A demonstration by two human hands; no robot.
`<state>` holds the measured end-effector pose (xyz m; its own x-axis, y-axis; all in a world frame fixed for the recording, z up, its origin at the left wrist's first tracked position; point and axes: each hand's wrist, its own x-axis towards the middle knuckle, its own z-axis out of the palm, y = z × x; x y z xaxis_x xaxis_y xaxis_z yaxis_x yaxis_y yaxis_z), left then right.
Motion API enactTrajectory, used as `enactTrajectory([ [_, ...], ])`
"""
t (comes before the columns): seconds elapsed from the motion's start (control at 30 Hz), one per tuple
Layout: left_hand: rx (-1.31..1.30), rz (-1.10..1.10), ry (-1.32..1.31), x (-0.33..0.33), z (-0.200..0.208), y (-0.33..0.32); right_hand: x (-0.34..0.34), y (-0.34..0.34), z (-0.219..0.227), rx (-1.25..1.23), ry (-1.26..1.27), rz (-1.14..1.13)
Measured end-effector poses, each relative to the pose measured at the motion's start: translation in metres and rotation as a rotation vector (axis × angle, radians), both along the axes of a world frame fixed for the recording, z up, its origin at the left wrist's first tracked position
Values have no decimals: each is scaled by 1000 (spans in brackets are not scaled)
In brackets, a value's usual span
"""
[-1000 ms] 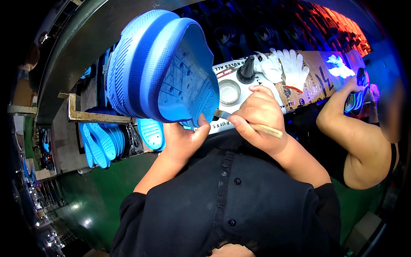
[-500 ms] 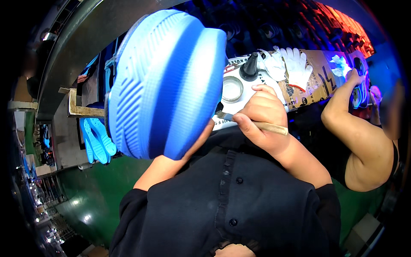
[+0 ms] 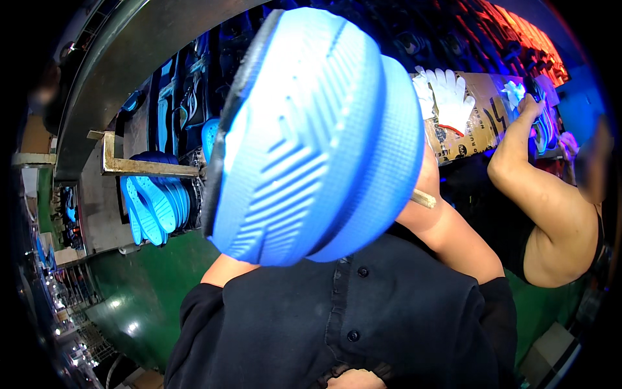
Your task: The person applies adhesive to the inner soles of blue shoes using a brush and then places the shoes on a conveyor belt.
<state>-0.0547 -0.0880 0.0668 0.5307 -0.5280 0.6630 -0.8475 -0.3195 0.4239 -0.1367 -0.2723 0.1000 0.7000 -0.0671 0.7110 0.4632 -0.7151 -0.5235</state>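
1. Blue shoe sole (image 3: 304, 136): nearest thing, big in view, raised in front of the chest, tilted, outer wall toward camera. Bright blue, washed near-white on the upper left from glare. Chevron and slanted ribs cut into the side; fine textured band on the right, darker blue groove between. Black strip (image 3: 219, 162) along its left edge. Inside not visible.
2. Right hand (image 3: 429, 176): partly behind the sole, clamped on a wooden handle (image 3: 424, 198), its pale end poking out; fingers mostly hidden.
3. Left hand: hidden by the sole, can't tell its state; left forearm (image 3: 227, 270) runs up behind the sole.
4. Black shirt (image 3: 278, 318), buttoned, below the sole.
5. Left side: metal bracket (image 3: 149, 168), stacked light-blue soles (image 3: 152, 207) just beneath.
6. Right: cardboard-covered tabletop (image 3: 484, 91), white gloves (image 3: 451, 100) with red trim on it.
7. Co-worker's arm (image 3: 538, 201), far right, reaching to that end.
8. Green floor (image 3: 149, 279) below; dark racks behind, orange-lit at right.
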Motion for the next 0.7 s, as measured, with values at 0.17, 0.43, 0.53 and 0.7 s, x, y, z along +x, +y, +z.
enactTrajectory([
  [0.17, -168, -40, 196, 5, -3, -5, -13, -15, 10, -46, 70, -35],
  [0.43, -525, -314, 1145, 15, 63, 9, -37, -60, -12, 409, 69, -233],
  [0.53, -149, -523, 1527, 12, 91, 2, -53, -77, -15, 469, 88, -315],
  [0.7, 229, -983, 1488, 28, 120, -125, -85, -105, -33, 546, 92, -395],
])
